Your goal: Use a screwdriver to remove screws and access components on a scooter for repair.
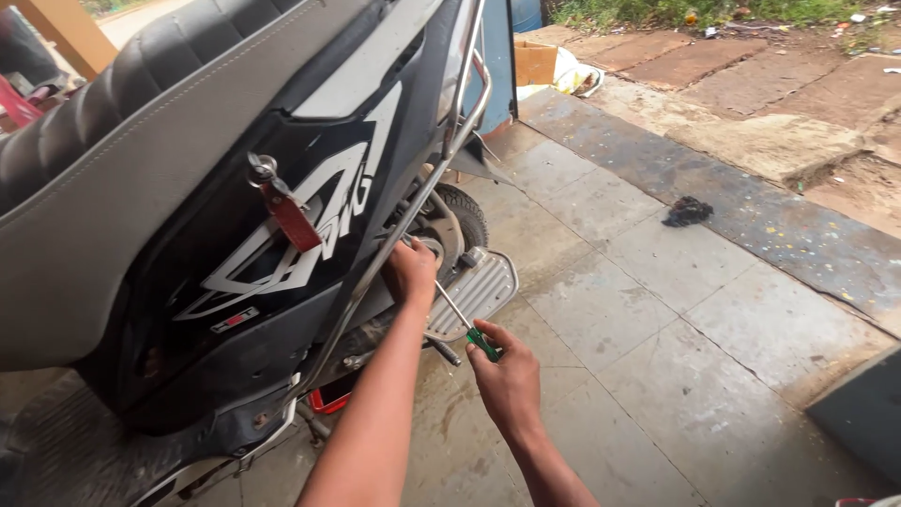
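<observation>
We see left hand [410,272] reaching under scooter [282,216] side panel near rear wheel [462,214], fingers curled around hidden part (cannot tell what). Right hand [507,376] has fingers wrapped on green-handled screwdriver [460,322], shaft angling up toward left hand, above folded footrest [483,286].

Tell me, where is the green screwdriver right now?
In the head view, the green screwdriver is low in the middle, its handle in the right hand, its shaft pointing up toward the left hand beside the scooter's footrest.
</observation>
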